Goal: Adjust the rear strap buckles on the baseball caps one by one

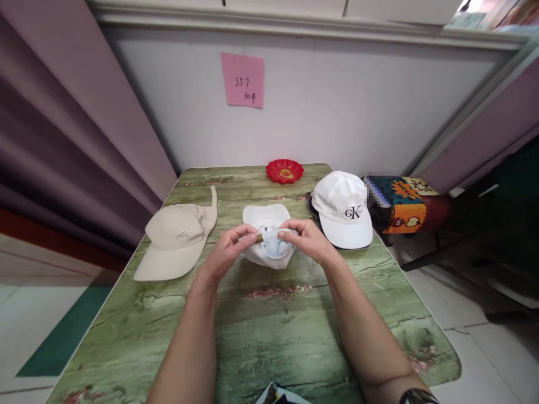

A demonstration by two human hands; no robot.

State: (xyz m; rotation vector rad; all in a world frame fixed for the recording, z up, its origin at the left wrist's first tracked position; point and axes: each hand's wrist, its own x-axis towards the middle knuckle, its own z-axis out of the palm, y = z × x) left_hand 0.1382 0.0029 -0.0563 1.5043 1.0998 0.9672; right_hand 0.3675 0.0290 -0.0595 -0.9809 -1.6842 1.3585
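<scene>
A white cap (266,214) lies in the middle of the table, its brim toward the wall and its opening partly showing. Both ends of its back strap (270,235) are between my fingers. My left hand (223,251) pinches the left end, where a small brownish piece shows by the thumb. My right hand (312,240) grips the other end between thumb and fingers. Left of my hands rests a beige cap (177,229) with its strap undone and sticking up. To the right, a white cap with black letters (342,196) sits on top of something dark, mostly hidden beneath it.
A red scalloped dish (285,171) stands at the table's back edge by the wall. The green wood-patterned table (269,331) has rounded corners. Beyond its right edge is a colourful patterned box or stool (406,202). Purple curtains (84,101) hang at the left.
</scene>
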